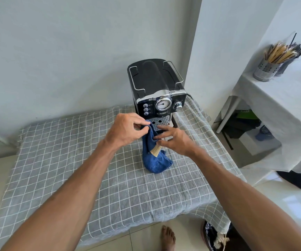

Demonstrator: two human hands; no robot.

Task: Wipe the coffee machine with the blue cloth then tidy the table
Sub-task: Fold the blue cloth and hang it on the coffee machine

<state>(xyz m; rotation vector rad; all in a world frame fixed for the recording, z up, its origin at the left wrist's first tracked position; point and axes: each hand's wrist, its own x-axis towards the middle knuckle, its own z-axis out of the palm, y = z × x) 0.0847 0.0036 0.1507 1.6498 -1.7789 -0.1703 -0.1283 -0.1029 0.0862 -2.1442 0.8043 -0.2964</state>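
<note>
Both forearms are bare with no sleeves, watch or rings showing, and one bare foot is unshod.

Head-worn view, forward and down, close over the table.

The cloth in the middle of the frame is deep blue, with a pale tan patch showing near its fold. The coffee machine above it is glossy black with silver trim, a white-faced round dial and a silver perforated tray. The tablecloth across the lower half is grey with a grid of thin white lines. The wall at upper left is pale grey-white. At the right edge, a white cloth covers a second table, and a silver metal holder holds tan and dark sticks.
</note>
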